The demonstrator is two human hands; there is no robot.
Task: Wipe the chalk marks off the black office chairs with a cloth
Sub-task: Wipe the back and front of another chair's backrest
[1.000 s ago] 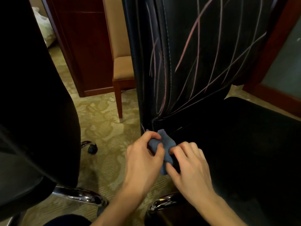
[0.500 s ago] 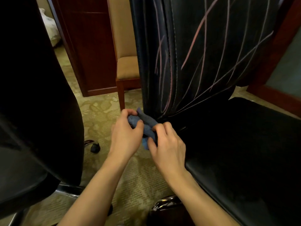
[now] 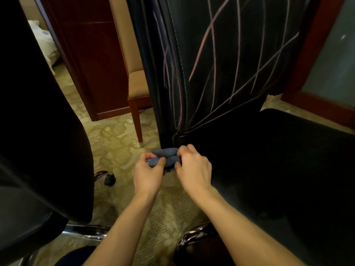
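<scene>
A black office chair (image 3: 288, 160) stands in front of me, its upright backrest (image 3: 221, 64) crossed by many pink chalk lines. A small blue cloth (image 3: 166, 157), bunched into folds, sits just below the backrest's lower left corner. My left hand (image 3: 148, 174) pinches its left end with thumb and fingers. My right hand (image 3: 193, 167) grips its right end, fingers curled over the top. Both hands hold the cloth in the air beside the seat's left edge.
A second black chair (image 3: 38, 150) fills the left side, its chrome base (image 3: 84, 230) and a caster (image 3: 109, 179) on the patterned carpet. A tan wooden chair (image 3: 137, 89) and dark red cabinet (image 3: 92, 54) stand behind. Another chrome leg (image 3: 194, 235) lies below my right arm.
Both hands have kept hold of the cloth and reworked it into a tighter bunch. They rose toward the backrest's corner half a second ago and now sit slightly lower and right.
</scene>
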